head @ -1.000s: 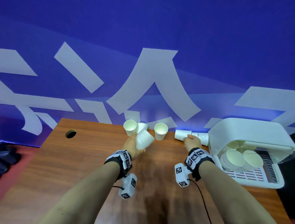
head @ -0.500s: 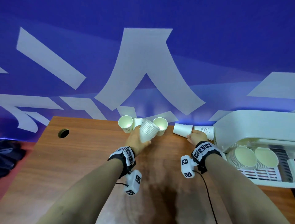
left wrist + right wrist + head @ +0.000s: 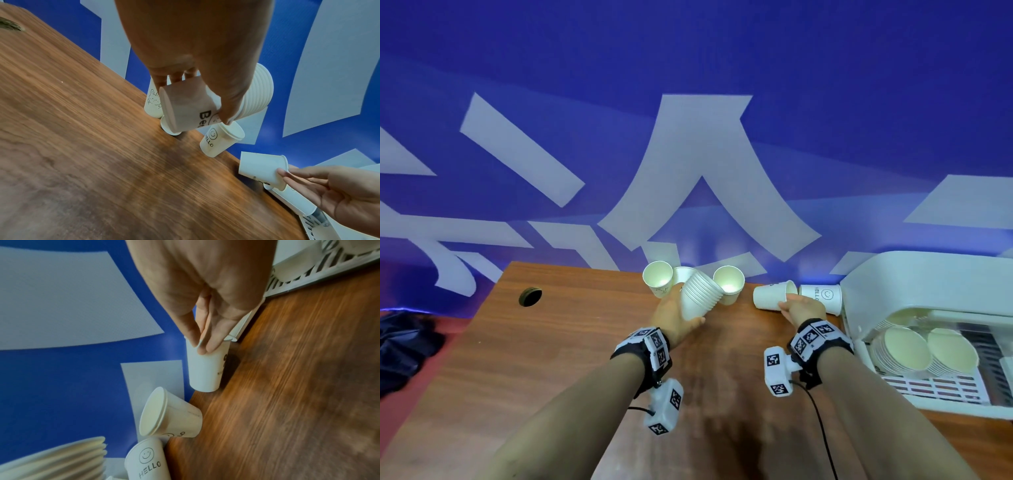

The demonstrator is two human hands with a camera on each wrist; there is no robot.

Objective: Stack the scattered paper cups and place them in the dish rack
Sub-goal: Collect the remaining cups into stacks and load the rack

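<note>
My left hand (image 3: 688, 305) grips a tilted stack of several white paper cups (image 3: 702, 296), held just above the wooden table (image 3: 571, 349); in the left wrist view the left hand (image 3: 200, 99) wraps round the stack (image 3: 257, 91). My right hand (image 3: 785, 303) pinches the rim of a single cup (image 3: 768, 296) lying on its side; the right wrist view shows the right hand (image 3: 202, 344) on this cup (image 3: 205, 369). Three loose cups (image 3: 658, 278) (image 3: 683, 274) (image 3: 729, 284) stand behind the stack. A smiley cup (image 3: 822, 297) lies beside the white dish rack (image 3: 914, 284).
Inside the dish rack, two stacks of cups (image 3: 907, 349) (image 3: 952, 351) lie on the slatted floor. A round cable hole (image 3: 530, 296) sits at the table's far left. A blue banner wall rises right behind the table's far edge. A dark cloth (image 3: 404, 353) lies left of the table.
My left hand has carried the stack slightly right, in front of the standing cups. My right hand has taken hold of the lying cup's rim, and its rim end now points upward.
</note>
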